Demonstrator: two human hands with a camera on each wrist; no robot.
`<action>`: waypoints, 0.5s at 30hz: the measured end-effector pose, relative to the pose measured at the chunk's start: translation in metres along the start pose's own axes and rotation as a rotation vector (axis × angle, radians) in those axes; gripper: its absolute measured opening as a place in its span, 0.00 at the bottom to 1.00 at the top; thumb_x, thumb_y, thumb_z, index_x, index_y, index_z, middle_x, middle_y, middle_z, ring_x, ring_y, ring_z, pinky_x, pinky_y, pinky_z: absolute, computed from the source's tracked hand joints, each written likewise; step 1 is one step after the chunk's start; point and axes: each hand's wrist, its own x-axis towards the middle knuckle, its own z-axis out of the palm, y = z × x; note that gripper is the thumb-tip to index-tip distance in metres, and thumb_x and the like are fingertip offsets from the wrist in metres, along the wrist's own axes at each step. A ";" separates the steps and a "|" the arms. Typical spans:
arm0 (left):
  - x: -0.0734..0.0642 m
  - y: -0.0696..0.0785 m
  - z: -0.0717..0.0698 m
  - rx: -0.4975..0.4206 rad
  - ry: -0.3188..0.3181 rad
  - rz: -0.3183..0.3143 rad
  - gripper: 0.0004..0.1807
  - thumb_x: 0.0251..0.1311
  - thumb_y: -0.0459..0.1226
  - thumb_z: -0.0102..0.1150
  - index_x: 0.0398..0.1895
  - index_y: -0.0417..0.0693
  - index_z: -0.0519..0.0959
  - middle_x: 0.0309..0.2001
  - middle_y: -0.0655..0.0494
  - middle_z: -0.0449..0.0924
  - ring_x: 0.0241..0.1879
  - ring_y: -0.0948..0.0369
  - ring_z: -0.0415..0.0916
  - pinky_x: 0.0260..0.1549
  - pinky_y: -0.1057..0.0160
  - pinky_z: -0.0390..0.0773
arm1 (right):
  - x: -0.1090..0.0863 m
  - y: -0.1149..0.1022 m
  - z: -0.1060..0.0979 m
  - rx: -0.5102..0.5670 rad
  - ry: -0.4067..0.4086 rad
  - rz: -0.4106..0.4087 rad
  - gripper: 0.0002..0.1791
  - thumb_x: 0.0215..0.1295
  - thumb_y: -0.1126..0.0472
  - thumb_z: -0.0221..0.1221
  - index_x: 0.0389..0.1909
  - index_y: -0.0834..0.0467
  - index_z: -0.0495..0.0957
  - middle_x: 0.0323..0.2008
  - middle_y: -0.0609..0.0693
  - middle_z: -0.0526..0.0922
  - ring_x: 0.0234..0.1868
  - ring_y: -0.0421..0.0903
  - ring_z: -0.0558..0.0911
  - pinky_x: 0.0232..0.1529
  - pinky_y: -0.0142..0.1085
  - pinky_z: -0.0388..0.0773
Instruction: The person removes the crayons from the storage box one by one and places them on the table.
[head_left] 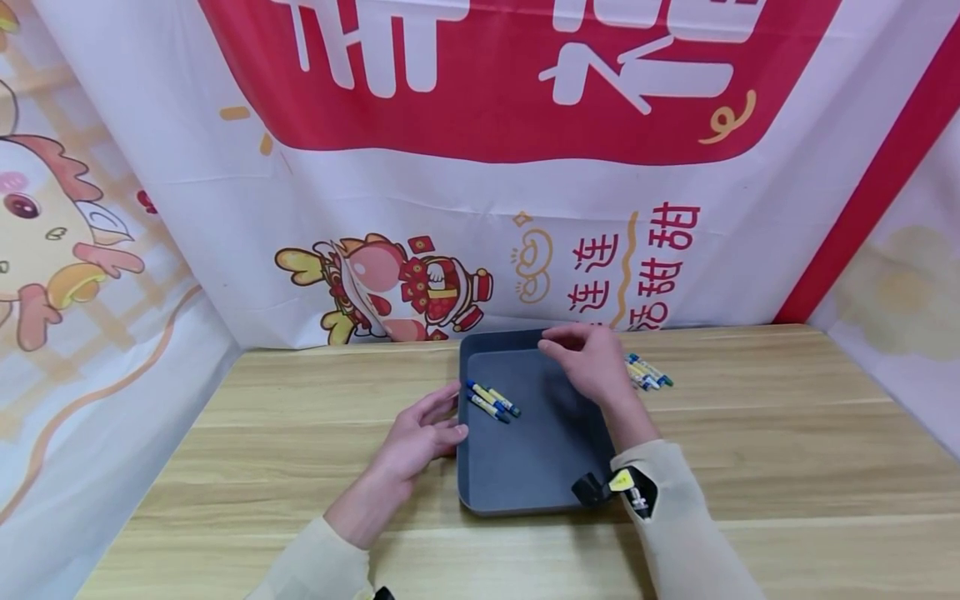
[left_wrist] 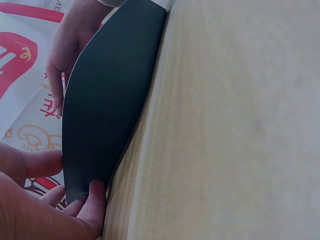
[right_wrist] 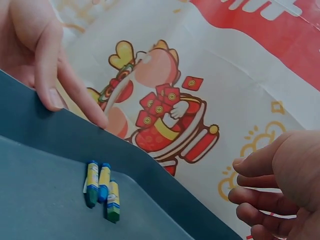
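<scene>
A dark grey-blue tray point(head_left: 536, 492) stands on the wooden table near the cloth backdrop. Three crayons point(head_left: 491, 402) with yellow wrappers lie together in its left part; in the right wrist view these crayons point(right_wrist: 102, 189) show blue and green ends. My left hand point(head_left: 420, 433) touches the tray's left wall, its fingers loosely extended along the outside and rim. Above the tray's far right part hovers my right hand point(head_left: 588, 362), fingers loosely bent and holding nothing. More crayons point(head_left: 648, 372) lie on the table just right of the tray, partly hidden behind the right hand.
The wooden table point(head_left: 787, 467) extends to both sides of the tray. A printed cloth point(head_left: 480, 196) with red and white patterns hangs right behind its back edge. Similar cloth point(head_left: 82, 350) hangs along the left side.
</scene>
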 end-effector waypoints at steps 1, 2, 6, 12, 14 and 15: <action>0.000 0.000 0.000 0.001 0.000 0.000 0.37 0.67 0.27 0.65 0.78 0.57 0.71 0.78 0.40 0.69 0.72 0.43 0.75 0.56 0.56 0.86 | 0.000 -0.001 0.001 -0.006 -0.002 -0.006 0.15 0.74 0.53 0.66 0.55 0.55 0.89 0.52 0.55 0.90 0.50 0.53 0.85 0.53 0.46 0.82; 0.000 0.000 0.000 0.001 -0.001 -0.002 0.37 0.67 0.27 0.65 0.78 0.57 0.71 0.78 0.40 0.69 0.72 0.43 0.75 0.56 0.56 0.86 | -0.001 -0.002 0.002 -0.012 -0.003 -0.013 0.14 0.74 0.53 0.66 0.54 0.55 0.89 0.51 0.55 0.90 0.50 0.53 0.85 0.53 0.46 0.82; 0.000 0.000 0.000 0.001 0.000 -0.005 0.37 0.67 0.27 0.65 0.78 0.57 0.71 0.78 0.40 0.68 0.72 0.43 0.75 0.57 0.55 0.86 | -0.002 -0.006 0.005 -0.012 -0.014 -0.019 0.14 0.74 0.54 0.66 0.54 0.55 0.89 0.51 0.55 0.90 0.50 0.52 0.85 0.53 0.46 0.82; 0.000 0.001 0.000 -0.002 -0.001 -0.007 0.37 0.67 0.27 0.65 0.78 0.57 0.72 0.78 0.41 0.69 0.71 0.43 0.76 0.56 0.55 0.86 | -0.003 -0.011 0.011 0.001 -0.038 -0.011 0.15 0.74 0.53 0.67 0.55 0.54 0.89 0.51 0.54 0.90 0.50 0.51 0.85 0.51 0.45 0.82; 0.000 0.001 0.000 -0.003 -0.002 -0.008 0.37 0.67 0.27 0.64 0.78 0.57 0.71 0.78 0.41 0.69 0.72 0.43 0.76 0.57 0.55 0.86 | -0.004 -0.013 0.013 0.011 -0.043 -0.013 0.14 0.73 0.54 0.67 0.55 0.54 0.89 0.50 0.54 0.90 0.50 0.51 0.85 0.51 0.45 0.82; -0.001 0.001 0.000 -0.002 -0.002 -0.009 0.37 0.67 0.27 0.64 0.78 0.57 0.71 0.78 0.41 0.69 0.72 0.43 0.76 0.57 0.54 0.86 | -0.004 -0.014 0.014 0.013 -0.046 -0.014 0.14 0.73 0.54 0.67 0.55 0.54 0.89 0.50 0.54 0.90 0.49 0.51 0.85 0.51 0.44 0.82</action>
